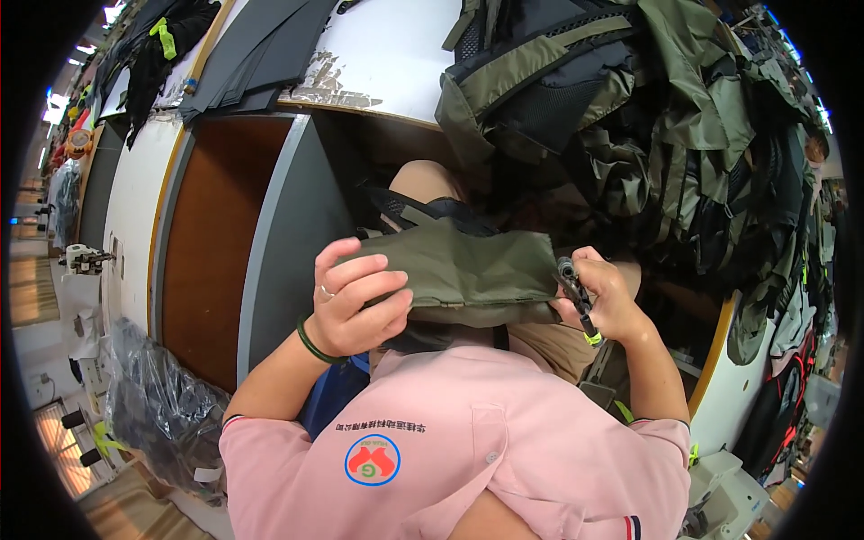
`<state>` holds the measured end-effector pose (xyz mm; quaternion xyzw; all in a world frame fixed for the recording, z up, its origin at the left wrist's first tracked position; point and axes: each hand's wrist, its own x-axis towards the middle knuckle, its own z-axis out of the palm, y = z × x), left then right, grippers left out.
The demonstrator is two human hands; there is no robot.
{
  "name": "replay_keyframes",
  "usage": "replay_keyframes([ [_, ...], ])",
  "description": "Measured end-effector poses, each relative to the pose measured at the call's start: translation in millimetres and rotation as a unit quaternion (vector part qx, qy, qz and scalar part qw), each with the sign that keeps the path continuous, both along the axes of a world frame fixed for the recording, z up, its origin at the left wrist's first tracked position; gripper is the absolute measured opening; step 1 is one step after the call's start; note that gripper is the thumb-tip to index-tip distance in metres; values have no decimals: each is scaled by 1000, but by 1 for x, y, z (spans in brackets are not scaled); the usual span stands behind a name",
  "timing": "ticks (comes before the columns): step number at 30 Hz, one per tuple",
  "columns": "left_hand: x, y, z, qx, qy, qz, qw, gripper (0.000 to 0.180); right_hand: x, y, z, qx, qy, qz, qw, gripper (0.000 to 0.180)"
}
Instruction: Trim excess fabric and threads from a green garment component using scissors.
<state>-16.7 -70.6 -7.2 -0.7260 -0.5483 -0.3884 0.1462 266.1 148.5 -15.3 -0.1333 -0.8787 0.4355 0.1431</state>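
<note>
Two hands were in view, the left hand (355, 301) and the right hand (607, 301). One olive fabric piece (468, 270) was held between them. One small pair of snips (576, 301) was in the right hand. One green bracelet (310, 345) and one ring (327, 291) were on the left. One heap of olive and black bags (684, 135) lay on the desk (396, 54).

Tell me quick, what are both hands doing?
Left hand: closed on the olive-green fabric piece.
Right hand: closed on small black thread snips.
</note>
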Motion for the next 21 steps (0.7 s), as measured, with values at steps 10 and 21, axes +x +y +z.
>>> replay_keyframes([
  [10,4,31,-25,-121,-48,-81,988,27,14,-7,-2,-74,-52,-39,995,27],
  [21,8,34,6,33,11,-117,993,31,-15,8,57,-143,-89,-43,985,29],
])
